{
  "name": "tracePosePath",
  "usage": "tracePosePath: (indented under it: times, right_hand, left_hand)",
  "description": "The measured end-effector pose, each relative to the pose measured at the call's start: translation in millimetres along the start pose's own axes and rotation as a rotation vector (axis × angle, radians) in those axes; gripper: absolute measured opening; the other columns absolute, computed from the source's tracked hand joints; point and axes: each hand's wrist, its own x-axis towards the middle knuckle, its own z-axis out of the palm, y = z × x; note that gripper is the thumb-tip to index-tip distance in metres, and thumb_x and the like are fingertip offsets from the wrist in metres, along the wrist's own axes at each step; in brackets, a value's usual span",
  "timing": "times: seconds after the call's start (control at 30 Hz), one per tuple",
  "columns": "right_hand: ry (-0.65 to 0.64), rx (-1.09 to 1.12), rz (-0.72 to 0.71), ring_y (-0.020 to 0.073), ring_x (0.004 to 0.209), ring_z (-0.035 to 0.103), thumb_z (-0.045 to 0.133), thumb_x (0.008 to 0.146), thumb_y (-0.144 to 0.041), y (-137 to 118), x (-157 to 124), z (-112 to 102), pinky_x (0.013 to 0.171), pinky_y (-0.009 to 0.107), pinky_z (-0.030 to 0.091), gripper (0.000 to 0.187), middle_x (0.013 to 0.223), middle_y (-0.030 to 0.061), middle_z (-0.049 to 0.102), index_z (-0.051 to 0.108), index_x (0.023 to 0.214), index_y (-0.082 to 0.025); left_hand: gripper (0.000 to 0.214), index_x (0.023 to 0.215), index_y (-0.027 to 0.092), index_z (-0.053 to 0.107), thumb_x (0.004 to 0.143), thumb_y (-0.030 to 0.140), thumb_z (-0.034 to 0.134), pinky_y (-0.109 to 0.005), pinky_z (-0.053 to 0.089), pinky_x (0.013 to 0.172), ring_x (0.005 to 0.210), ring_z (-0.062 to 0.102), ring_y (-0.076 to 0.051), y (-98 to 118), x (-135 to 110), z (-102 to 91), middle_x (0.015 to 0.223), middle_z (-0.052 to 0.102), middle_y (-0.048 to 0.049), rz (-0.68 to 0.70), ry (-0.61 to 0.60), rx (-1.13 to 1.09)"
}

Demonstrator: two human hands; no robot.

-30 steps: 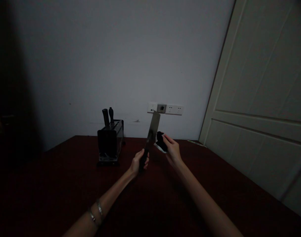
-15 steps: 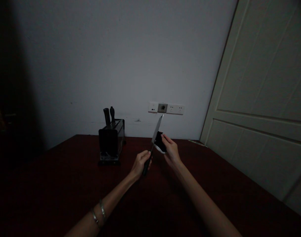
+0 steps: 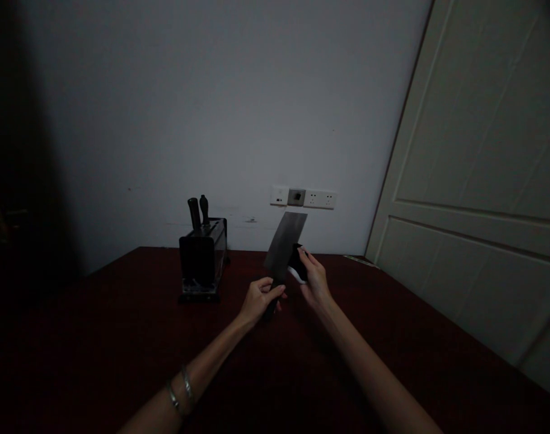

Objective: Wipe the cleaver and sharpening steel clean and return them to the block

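Note:
My left hand (image 3: 258,299) is closed around the black handle of a cleaver (image 3: 285,240). Its broad grey blade points up and away, with one flat side facing me. Just right of the blade, my right hand (image 3: 317,277) pinches a small black thing with a white edge (image 3: 298,265); it looks soft, like a cloth, but the dim light hides its exact kind. That thing is close to the blade's right edge, and I cannot tell whether they touch. To the left stands a dark knife block (image 3: 197,265) with two black handles sticking up from it.
Both hands are above a dark red table (image 3: 275,374). Behind it rises a pale wall with a row of sockets (image 3: 302,198). A white panelled door (image 3: 473,259) borders the right side, and a thin strip (image 3: 361,261) lies at the table's far right corner.
The cleaver has turned in my left hand, from nearly edge-on to its broad side facing me. My left thumb now lies across the handle. My right hand has shifted very slightly.

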Motion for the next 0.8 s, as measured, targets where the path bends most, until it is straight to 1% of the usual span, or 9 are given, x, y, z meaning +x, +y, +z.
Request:
tracePosePath:
  times: [0.1,0.23,0.37,0.5,0.57,0.67,0.73,0.77,0.8]
  right_hand:
    - [0.002,0.003,0.004,0.0138,0.064,0.064,0.076,0.057,-0.026,1,0,-1,0.057,0.022,0.051,0.030,0.077,0.0020,0.071,0.068,0.084,-0.016]
    - [-0.010,-0.042,0.003,0.0131,0.062,0.063,0.075,0.058,-0.027,2,-3,-1,0.055,0.021,0.050,0.028,0.073,0.0018,0.070,0.068,0.082,-0.015]
    - [-0.006,-0.085,-0.030,0.0141,0.065,0.063,0.074,0.059,-0.029,3,-3,-1,0.056,0.023,0.050,0.029,0.076,0.0029,0.070,0.068,0.083,-0.015]
    - [-0.017,-0.134,-0.042,0.0157,0.064,0.064,0.073,0.059,-0.033,5,0,-6,0.056,0.025,0.051,0.033,0.079,0.0049,0.070,0.067,0.084,-0.014]
    - [-0.030,-0.206,-0.077,0.0165,0.064,0.064,0.073,0.059,-0.035,3,2,-10,0.059,0.027,0.051,0.036,0.079,0.0056,0.071,0.068,0.087,-0.013]
    - [-0.027,-0.427,-0.232,0.0188,0.071,0.065,0.072,0.060,-0.035,-9,7,-16,0.067,0.031,0.052,0.042,0.083,0.0065,0.071,0.067,0.095,-0.012]
    - [-0.028,-0.597,-0.406,0.0212,0.079,0.065,0.070,0.063,-0.035,-20,9,-19,0.074,0.035,0.052,0.044,0.089,0.0079,0.070,0.065,0.101,-0.013]
    - [-0.051,-0.675,-0.503,0.0219,0.083,0.065,0.068,0.066,-0.035,-26,9,-19,0.078,0.037,0.051,0.043,0.093,0.0085,0.070,0.065,0.103,-0.014]
    - [-0.104,-0.752,-0.599,0.0222,0.088,0.064,0.066,0.069,-0.033,-32,10,-20,0.082,0.038,0.049,0.040,0.098,0.0087,0.069,0.064,0.105,-0.015]
  left_hand:
    - [0.035,0.074,0.015,0.047,0.065,0.043,0.067,-0.018,0.037,0.035,0.037,0.052,-0.009,-5,0,1.6,0.065,0.066,-0.0050,-0.004,-0.024,-0.020]
    - [0.038,0.079,0.018,0.041,0.066,0.042,0.067,-0.017,0.035,0.033,0.033,0.050,-0.009,-8,-1,6.4,0.054,0.062,0.0004,0.002,-0.074,-0.016]
    - [0.036,0.078,0.018,0.042,0.069,0.045,0.063,-0.016,0.032,0.032,0.030,0.045,-0.008,-6,-4,13.0,0.045,0.055,0.0049,0.014,-0.068,0.011]
    - [0.034,0.070,0.016,0.046,0.070,0.047,0.061,-0.016,0.031,0.033,0.031,0.043,-0.006,-4,-6,16.1,0.045,0.053,0.0042,0.021,-0.075,0.053]
    - [0.034,0.067,0.016,0.046,0.070,0.047,0.061,-0.016,0.031,0.033,0.031,0.042,-0.005,-4,-6,16.1,0.045,0.052,0.0044,0.021,-0.066,0.069]
    - [0.034,0.067,0.017,0.045,0.070,0.046,0.061,-0.016,0.030,0.032,0.031,0.041,-0.006,-5,-6,15.1,0.044,0.049,0.0063,0.036,-0.026,0.084]
    - [0.033,0.069,0.017,0.045,0.070,0.046,0.061,-0.017,0.030,0.032,0.031,0.041,-0.006,-5,-5,14.5,0.044,0.048,0.0072,0.045,-0.002,0.099]
    - [0.033,0.069,0.017,0.046,0.070,0.046,0.061,-0.016,0.029,0.032,0.031,0.041,-0.006,-6,-5,14.4,0.044,0.048,0.0074,0.048,0.008,0.108]
    - [0.033,0.070,0.017,0.046,0.070,0.046,0.061,-0.016,0.029,0.032,0.031,0.041,-0.006,-6,-5,14.4,0.045,0.047,0.0075,0.052,0.015,0.117]
